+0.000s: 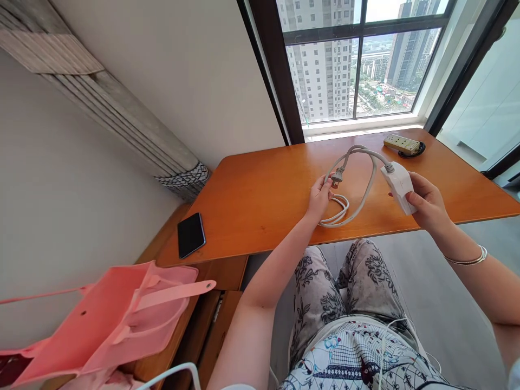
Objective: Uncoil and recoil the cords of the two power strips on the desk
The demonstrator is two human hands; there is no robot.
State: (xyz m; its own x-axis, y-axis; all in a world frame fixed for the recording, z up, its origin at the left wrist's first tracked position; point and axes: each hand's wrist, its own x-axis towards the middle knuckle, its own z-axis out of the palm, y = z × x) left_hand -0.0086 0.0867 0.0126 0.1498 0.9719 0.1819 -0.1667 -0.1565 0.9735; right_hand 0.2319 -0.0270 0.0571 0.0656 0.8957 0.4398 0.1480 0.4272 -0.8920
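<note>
My right hand point(426, 203) is closed around a white power strip point(398, 187), held just above the wooden desk point(264, 195). Its grey-white cable point(365, 192) arcs up and over to the left and lies in loose loops on the desk. My left hand point(320, 196) pinches the cable close behind its plug point(337, 176), whose prongs point away from me. Both hands hover over the desk's near edge, about a hand's width apart.
A second, yellowish power strip point(401, 143) lies on a black object at the desk's far side by the window. A black phone point(190, 234) rests on the desk's left corner. A pink bag point(109, 319) sits on the low cabinet at lower left.
</note>
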